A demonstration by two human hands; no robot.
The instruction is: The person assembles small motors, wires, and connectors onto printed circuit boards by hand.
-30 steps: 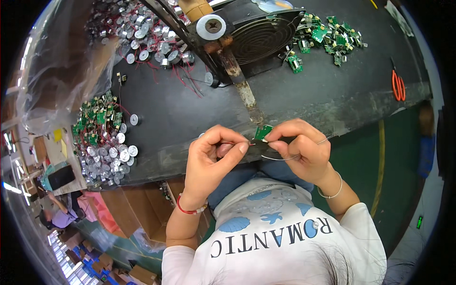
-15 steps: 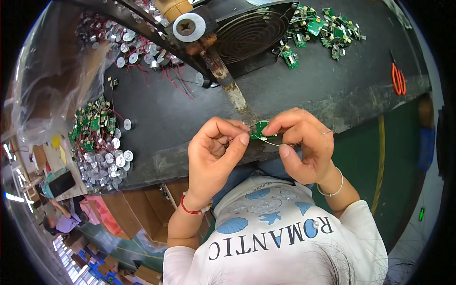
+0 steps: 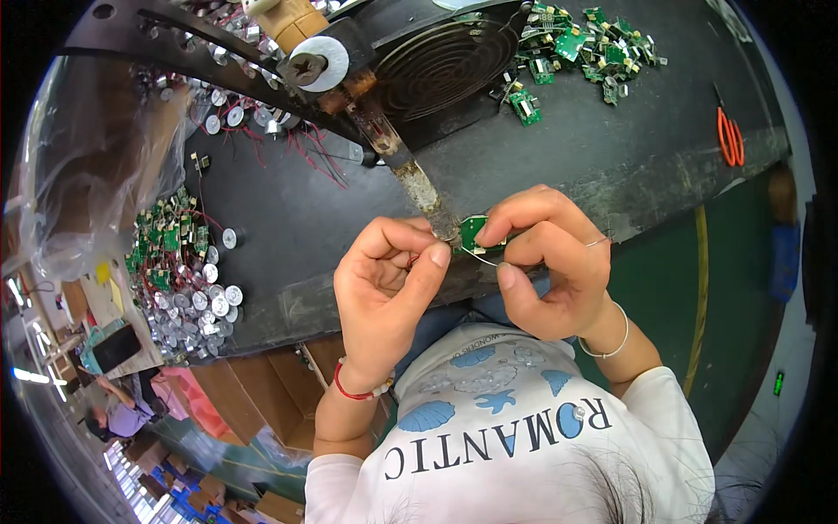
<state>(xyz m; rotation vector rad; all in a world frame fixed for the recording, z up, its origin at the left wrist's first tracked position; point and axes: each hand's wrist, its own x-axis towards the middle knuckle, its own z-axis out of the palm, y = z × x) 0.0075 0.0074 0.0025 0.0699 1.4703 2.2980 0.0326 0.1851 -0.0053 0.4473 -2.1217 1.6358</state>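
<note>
Right grip pinches silvery wire, left grip red wire; cardboard box stands open.

**Wire end and board both drawn in at the hot-looking bar's tip**

A second ago the metal bar ended at the board's eleven o'clock; now its tip sits at nine, just beside the green circuit board. The left hand, pinching a red wire, has closed in at eight. The right hand has spread thumb from forefinger, and its silvery wire, loose at six before, now slants up to the board's seven o'clock edge.
</note>
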